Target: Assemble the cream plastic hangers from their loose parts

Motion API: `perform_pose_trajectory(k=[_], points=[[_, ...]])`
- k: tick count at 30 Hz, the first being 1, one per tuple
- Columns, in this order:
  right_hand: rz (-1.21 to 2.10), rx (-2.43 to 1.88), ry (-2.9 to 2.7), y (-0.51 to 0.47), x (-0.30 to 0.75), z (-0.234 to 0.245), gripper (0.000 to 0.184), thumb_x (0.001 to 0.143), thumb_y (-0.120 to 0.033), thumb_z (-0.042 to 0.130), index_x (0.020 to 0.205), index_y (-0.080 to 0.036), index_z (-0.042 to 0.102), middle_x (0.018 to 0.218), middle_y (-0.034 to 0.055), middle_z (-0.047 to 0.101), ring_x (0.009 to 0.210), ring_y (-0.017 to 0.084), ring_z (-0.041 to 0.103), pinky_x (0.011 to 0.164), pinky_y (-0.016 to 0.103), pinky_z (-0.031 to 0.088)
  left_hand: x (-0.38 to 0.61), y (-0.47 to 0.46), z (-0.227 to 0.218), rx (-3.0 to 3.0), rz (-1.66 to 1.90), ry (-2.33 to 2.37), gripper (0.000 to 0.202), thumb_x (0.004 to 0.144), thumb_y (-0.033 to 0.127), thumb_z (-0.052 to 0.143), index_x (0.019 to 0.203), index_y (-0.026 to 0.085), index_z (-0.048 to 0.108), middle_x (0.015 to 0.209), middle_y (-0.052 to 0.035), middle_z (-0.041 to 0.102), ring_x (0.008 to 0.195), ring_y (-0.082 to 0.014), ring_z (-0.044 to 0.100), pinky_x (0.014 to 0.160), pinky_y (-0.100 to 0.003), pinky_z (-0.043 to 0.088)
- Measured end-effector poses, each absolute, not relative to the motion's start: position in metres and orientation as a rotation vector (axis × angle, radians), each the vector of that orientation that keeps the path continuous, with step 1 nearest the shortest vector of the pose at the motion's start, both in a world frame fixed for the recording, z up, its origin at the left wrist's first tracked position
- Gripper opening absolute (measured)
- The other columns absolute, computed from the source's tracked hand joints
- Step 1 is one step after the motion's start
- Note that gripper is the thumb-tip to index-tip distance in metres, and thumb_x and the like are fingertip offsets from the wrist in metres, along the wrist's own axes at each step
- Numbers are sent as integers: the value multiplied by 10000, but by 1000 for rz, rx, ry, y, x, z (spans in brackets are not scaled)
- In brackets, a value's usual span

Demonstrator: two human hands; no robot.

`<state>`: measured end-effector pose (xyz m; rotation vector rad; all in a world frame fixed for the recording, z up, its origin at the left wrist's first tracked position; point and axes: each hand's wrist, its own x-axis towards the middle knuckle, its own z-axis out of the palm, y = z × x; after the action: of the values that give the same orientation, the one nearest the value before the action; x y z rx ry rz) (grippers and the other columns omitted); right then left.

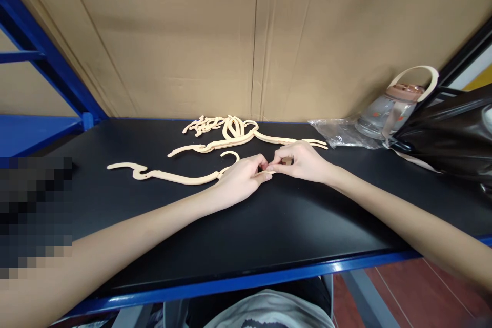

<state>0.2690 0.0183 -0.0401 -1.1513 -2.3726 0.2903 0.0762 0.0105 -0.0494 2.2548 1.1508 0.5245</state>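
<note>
A cream plastic clothes hanger [184, 179] lies across the black tabletop, its hook standing up beside my left hand [244, 174]. The hanger's left arm ends in a notch and a curved tip. My left hand is closed on the hanger's right part, thumb and fingers pinching it. Close by, my right hand [303, 161] pinches the same stretch of the hanger, its fingertips almost touching the left ones. Both hands cover much of that arm, and its far end is hidden. Behind them lie more hangers [230, 142], stacked together.
A heap of small cream hanger pieces [203, 125] sits at the back of the table [215, 236]. On the right are a clear plastic bag [338, 133], a water bottle [392, 113] with a handle, and a black bag [453, 133]. Cardboard [184, 41] walls the back.
</note>
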Motion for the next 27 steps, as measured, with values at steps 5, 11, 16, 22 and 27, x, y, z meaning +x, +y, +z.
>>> perform_pose_trajectory(k=[5,11,16,22,27], points=[[484,-1198,-2313,19,268,-38,224,783,-358,660,653,-178,686,516,-55,560,492,64,424,515,210,291,77,10,-49,2264,529,1151,153,868,340,509,792,207,520,654,38,495,606,-144,473,546,-268,309],[717,-1211,-2254,23,272,-41,264,779,-394,660,662,-157,670,567,-18,630,531,86,527,532,211,364,79,9,-49,2269,542,1147,164,861,348,516,782,205,516,666,38,510,601,-137,477,533,-266,307],[899,-1147,-2213,26,277,-41,230,738,-373,707,712,-146,678,605,-1,646,577,105,583,574,224,433,78,10,-51,2265,516,1138,200,877,401,501,819,213,536,658,44,515,609,-135,481,531,-262,300],[1350,-1071,-2110,34,288,-38,237,680,-329,770,775,-142,661,702,11,690,640,116,628,620,251,494,77,13,-53,2249,494,1132,214,879,428,494,839,225,550,661,50,510,603,-130,470,529,-260,299],[1434,-1048,-2088,38,289,-39,228,682,-305,777,751,-133,643,730,11,699,618,97,619,586,237,492,77,14,-54,2261,512,1106,201,871,416,503,835,223,545,676,52,521,602,-124,476,530,-257,309]])
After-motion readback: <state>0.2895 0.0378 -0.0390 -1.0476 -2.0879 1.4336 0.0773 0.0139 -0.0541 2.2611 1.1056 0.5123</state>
